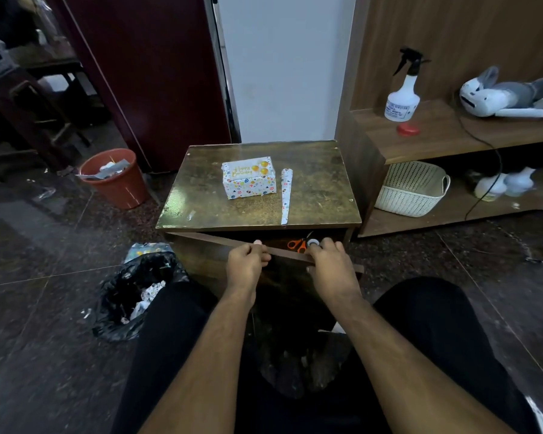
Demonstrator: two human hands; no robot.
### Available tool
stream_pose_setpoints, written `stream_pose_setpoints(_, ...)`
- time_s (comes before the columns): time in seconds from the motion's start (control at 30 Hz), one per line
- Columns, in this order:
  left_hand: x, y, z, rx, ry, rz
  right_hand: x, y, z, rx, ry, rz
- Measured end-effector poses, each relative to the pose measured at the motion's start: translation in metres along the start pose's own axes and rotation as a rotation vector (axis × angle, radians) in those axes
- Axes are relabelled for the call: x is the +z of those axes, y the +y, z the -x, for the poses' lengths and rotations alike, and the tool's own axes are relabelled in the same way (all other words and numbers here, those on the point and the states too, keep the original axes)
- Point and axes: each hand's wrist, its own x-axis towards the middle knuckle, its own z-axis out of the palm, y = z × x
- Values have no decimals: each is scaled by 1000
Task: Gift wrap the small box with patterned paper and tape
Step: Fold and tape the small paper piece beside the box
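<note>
1. Our left hand (246,261) has its fingers (257,245) curled over the top edge of the brown wooden drawer front (282,253), gripping it. Our right hand (329,261) also sits curled on that edge, and seems to pinch a small roll of clear tape (313,243); we cannot tell for sure.
2. Risk: closing the drawer with the fingers hooked over the edge could pinch them against the worktop (201,208).
3. The orange-handled scissors (297,244) lie just inside the drawer, blades near the right knuckles; a careless reach could nick a finger or knock the tape down.
4. The small box wrapped in white balloon-patterned paper (249,180) sits mid-worktop, looking fully covered, well apart from both hands. A jolt from the drawer could shift it.
5. The leftover strip of patterned paper (286,195) lies beside the box with its end at the front edge; it could slide off to the floor.
</note>
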Motion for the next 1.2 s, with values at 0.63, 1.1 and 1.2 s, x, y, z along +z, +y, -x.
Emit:
stream_pose_setpoints(0.63,35,6,-30,-122,28,210,23,-2,-26,-7,212,-94)
stream_pose_setpoints(1.1,31,37,-12,-22,-148,106,-10,-16,-36,-52,332,-151)
stream_pose_setpoints(1.2,27,48,-19,221,-78,13,-25,-25,-54,-77,360,-228)
